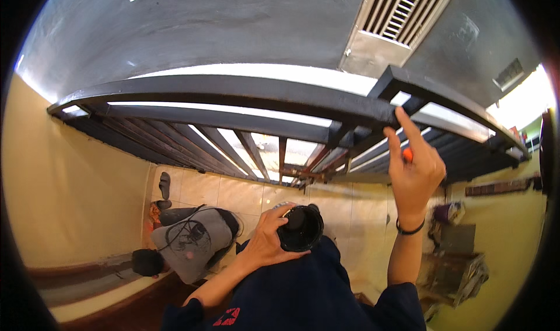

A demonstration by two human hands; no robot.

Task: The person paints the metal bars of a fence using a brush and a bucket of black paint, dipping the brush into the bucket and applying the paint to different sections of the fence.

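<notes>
My left hand (265,237) grips a round black open-topped container (300,229) in front of my body. Its inside is dark, and I cannot make out what it holds. Up at the right, my right hand (415,164) reaches to the black slatted metal gate (245,94). Its index fingertip is at the top rail, close to where two frame sections meet. A small orange-red piece (408,154) shows between the curled fingers; the rest of it is hidden.
To the left, a person in a grey shirt (192,243) is low down by the yellow wall (76,197). A dark sandal (164,185) lies on the tiled floor (361,214). Wooden clutter (455,272) stands at the right. Beyond the gate rises a grey wall (245,27) with a barred door (396,21).
</notes>
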